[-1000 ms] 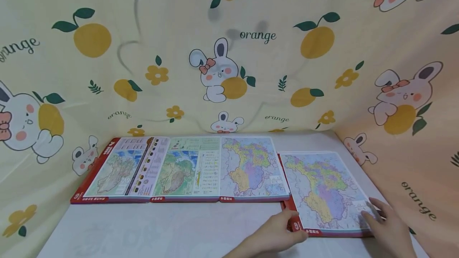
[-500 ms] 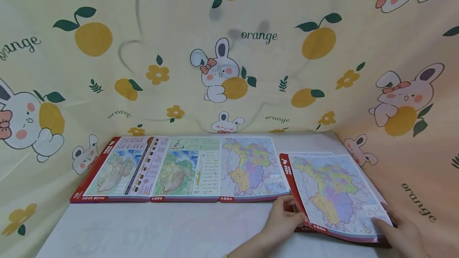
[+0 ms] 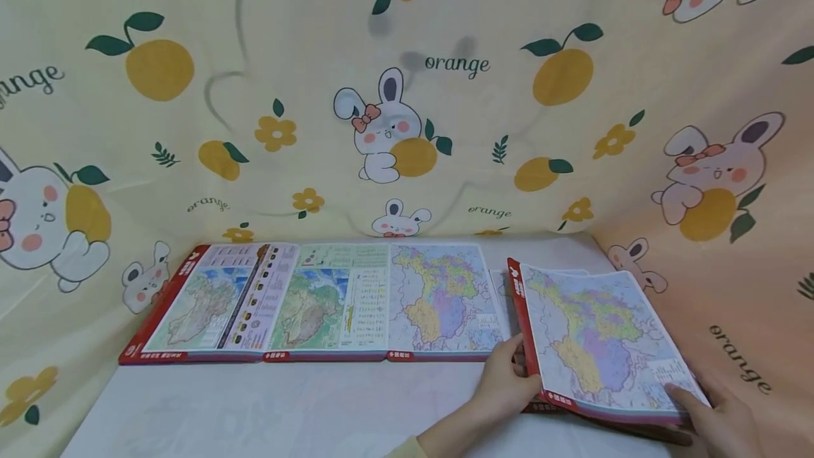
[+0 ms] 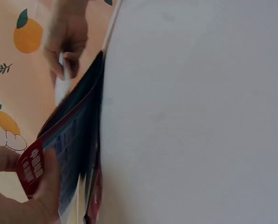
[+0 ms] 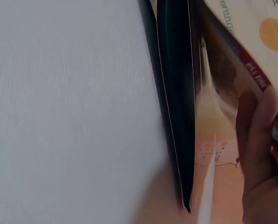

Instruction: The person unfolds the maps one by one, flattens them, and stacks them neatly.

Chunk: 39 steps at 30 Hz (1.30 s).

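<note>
Both hands hold a folded map (image 3: 598,345) with a red left edge, at the table's right end. It is raised and tilted above a lower layer (image 3: 540,408), part of which shows under its front edge. I cannot tell whether the two are joined. My left hand (image 3: 505,380) grips the lower left corner, thumb on top; the left wrist view shows this red corner (image 4: 31,169) pinched. With the thumb on the map face, my right hand (image 3: 725,419) holds the lower right corner. The right wrist view shows layers spread apart beside the right hand (image 5: 265,172).
Left of the hands, an unfolded map (image 3: 318,302) with several panels lies flat along the back of the white table (image 3: 286,401). Patterned cloth (image 3: 305,76) with rabbits and oranges rises behind and at both sides.
The right-hand map has risen off the lower layer, shifted right and tilted. My left hand has moved slightly up; my right hand has moved right with its corner.
</note>
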### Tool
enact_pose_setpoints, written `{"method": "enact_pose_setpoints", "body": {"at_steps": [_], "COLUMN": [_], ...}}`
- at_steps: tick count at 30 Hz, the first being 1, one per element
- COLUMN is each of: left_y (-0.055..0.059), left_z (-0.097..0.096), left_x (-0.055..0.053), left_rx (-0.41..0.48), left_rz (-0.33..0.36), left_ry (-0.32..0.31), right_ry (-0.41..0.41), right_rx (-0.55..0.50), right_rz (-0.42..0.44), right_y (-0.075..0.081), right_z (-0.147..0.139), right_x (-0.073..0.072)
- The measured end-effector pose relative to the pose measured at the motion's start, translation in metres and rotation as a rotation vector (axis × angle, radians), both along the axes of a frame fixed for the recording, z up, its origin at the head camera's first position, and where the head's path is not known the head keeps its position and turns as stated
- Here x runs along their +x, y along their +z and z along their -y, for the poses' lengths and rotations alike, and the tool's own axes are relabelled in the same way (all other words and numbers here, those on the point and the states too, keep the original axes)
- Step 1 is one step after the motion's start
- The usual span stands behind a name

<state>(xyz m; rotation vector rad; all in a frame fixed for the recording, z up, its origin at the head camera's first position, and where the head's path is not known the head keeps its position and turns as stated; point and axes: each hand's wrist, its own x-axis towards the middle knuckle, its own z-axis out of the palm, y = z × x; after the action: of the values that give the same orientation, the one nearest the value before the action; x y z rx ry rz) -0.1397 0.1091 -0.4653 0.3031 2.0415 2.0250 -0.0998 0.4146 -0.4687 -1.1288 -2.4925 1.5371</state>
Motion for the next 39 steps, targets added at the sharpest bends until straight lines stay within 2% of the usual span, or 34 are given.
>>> {"method": "enact_pose_setpoints", "body": {"at_steps": [6, 9, 13, 16, 20, 22, 28, 34, 36, 39], "left_y": [0.000, -0.001, 0.001, 0.004, 0.011, 0.016, 0.032, 0.047, 0.051, 0.056], "left_z": [0.000, 0.002, 0.009, 0.016, 0.028, 0.035, 0.053, 0.070, 0.076, 0.088], "left_x": [0.006, 0.007, 0.005, 0.002, 0.000, -0.002, -0.004, -0.004, -0.004, -0.005], "left_rx": [0.078, 0.075, 0.126, 0.177, 0.234, 0.255, 0.319, 0.338, 0.344, 0.356], "left_rz": [0.100, 0.088, 0.079, 0.073, 0.037, 0.007, -0.066, -0.092, -0.110, -0.134], "left_ry": [0.023, 0.032, 0.038, 0.032, -0.004, -0.026, -0.067, -0.074, -0.069, -0.053], "right_ry": [-0.072, -0.106, -0.146, -0.111, 0.012, 0.039, 0.021, 0.148, 0.185, 0.220], "right_rx": [-0.156, -0.258, -0.407, -0.495, -0.597, -0.620, -0.670, -0.856, -0.875, -0.851], "right_rz": [-0.097, -0.171, -0.313, -0.495, -0.788, -0.868, -0.922, -1.051, -1.080, -1.112], "right_y": [0.007, 0.012, 0.018, 0.019, 0.023, 0.027, 0.043, 0.054, 0.058, 0.064], "right_z": [0.007, 0.011, 0.019, 0.023, 0.029, 0.034, 0.044, 0.052, 0.055, 0.060], "right_x": [-0.001, 0.001, 0.003, 0.008, 0.014, 0.015, 0.014, 0.014, 0.013, 0.010]}}
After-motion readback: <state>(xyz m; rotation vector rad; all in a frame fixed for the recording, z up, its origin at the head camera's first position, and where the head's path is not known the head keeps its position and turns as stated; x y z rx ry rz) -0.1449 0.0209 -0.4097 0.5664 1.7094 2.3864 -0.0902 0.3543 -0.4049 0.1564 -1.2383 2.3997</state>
